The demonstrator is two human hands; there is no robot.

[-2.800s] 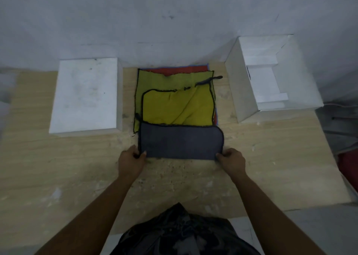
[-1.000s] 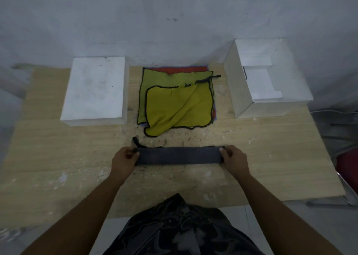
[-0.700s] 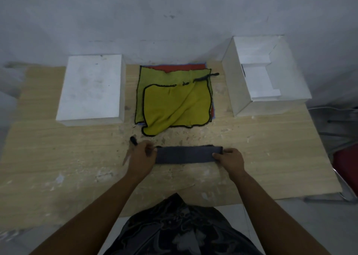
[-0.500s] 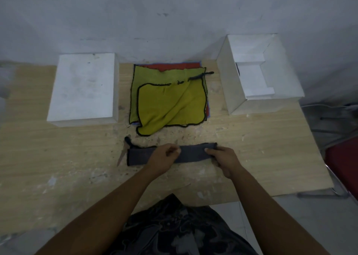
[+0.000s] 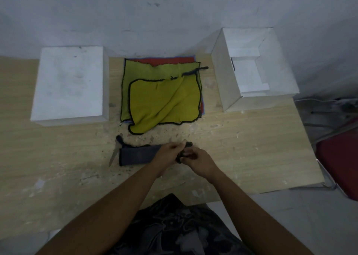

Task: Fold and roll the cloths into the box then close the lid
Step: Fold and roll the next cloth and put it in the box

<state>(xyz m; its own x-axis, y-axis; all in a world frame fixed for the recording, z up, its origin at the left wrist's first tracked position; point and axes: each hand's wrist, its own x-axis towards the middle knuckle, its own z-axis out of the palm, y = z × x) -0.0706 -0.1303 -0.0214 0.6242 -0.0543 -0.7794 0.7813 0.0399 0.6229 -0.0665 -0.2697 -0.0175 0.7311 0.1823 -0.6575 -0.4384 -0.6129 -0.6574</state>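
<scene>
1. Head view, front: the grey cloth (image 5: 137,154), folded into a narrow strip, lies near the middle of the front edge of the tabletop (image 5: 58,157). The left hand (image 5: 166,154) and right hand (image 5: 197,159) both pinch its right end, where a roll appears just started.
2. Head view, back edge: the yellow cloths (image 5: 164,99) lie unfolded at the middle.
3. Head view, back corners: the box (image 5: 228,84) stands open at the right with no cloth visible inside; the lid (image 5: 69,84) lies at the left. Judged stage: early.

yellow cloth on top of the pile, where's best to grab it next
Pinch the yellow cloth at its near-left corner, coming from your side of the table. That corner sags past the pile's front edge onto bare wood, so it should lift alone without snagging the green cloth under it.
</scene>
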